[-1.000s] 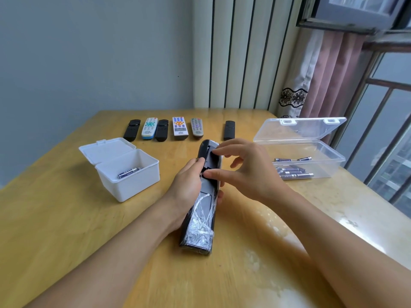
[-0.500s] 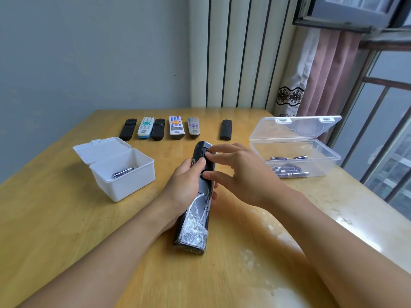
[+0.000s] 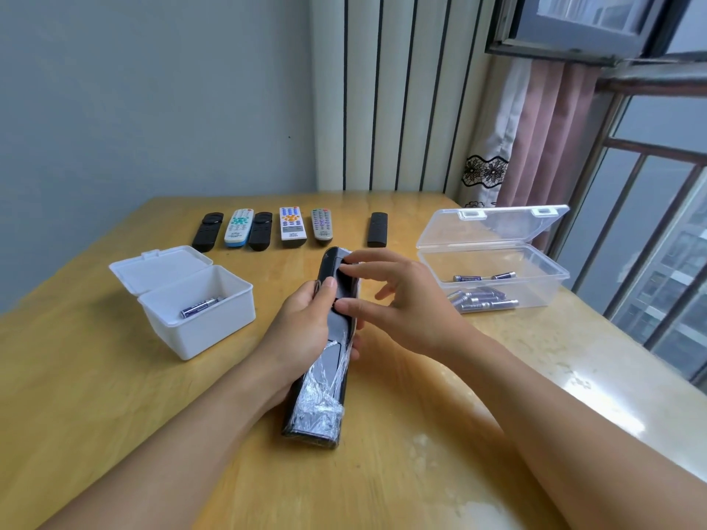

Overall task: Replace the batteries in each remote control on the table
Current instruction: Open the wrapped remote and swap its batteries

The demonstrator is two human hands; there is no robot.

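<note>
Remote control [image 3: 329,350], a long black one part-wrapped in crinkled clear film, is lying lengthwise above the middle of the wooden worktop [image 3: 95,376], its back facing up. The left hand [image 3: 302,330] is gripping it from the left side, fingers curled round its body and the thumb lying on top. The right hand [image 3: 401,304] is pinching the dark cover piece at the far end between forefinger and thumb, the other fingers spread loosely apart. Compared with half a second ago, the grip of both hands is staying much the same; the right forefinger is now reaching further toward the remote's far tip.

Six other remotes [image 3: 290,227] are lying in a row at the far side of the worktop. A white box [image 3: 199,319] with its lid open is sitting to the left, one battery [image 3: 201,307] inside. A clear plastic box [image 3: 497,277], lid raised, is sitting to the right holding a heap of batteries [image 3: 484,300].
</note>
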